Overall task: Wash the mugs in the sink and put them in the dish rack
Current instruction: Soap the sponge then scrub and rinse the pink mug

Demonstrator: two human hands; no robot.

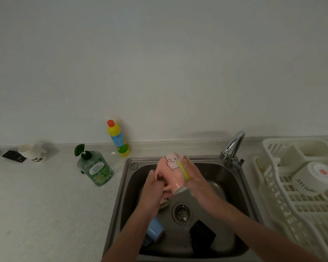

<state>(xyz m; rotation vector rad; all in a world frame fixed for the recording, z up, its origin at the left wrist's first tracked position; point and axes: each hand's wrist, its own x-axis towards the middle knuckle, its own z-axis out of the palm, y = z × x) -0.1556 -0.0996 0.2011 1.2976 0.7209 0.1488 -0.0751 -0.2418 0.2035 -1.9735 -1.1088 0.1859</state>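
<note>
Over the steel sink (240, 188) my left hand (155, 188) grips a pink mug (171, 171) with a cat drawing, held tilted with its bottom up and away from me. My right hand (194, 176) presses a yellow sponge (184, 170) against the mug's right side. In the basin lie a blue mug (154, 231), a black mug (202, 236), and a pale mug (164, 203) mostly hidden under my left hand. A white mug (313, 179) lies upside down in the cream dish rack (276, 188) at the right.
The chrome tap (233, 146) stands at the sink's back right corner. A green soap pump bottle (95, 167) and a yellow bottle with a red cap (117, 138) stand on the counter left of the sink. White paper cups (33, 153) and a black object (13, 156) sit far left.
</note>
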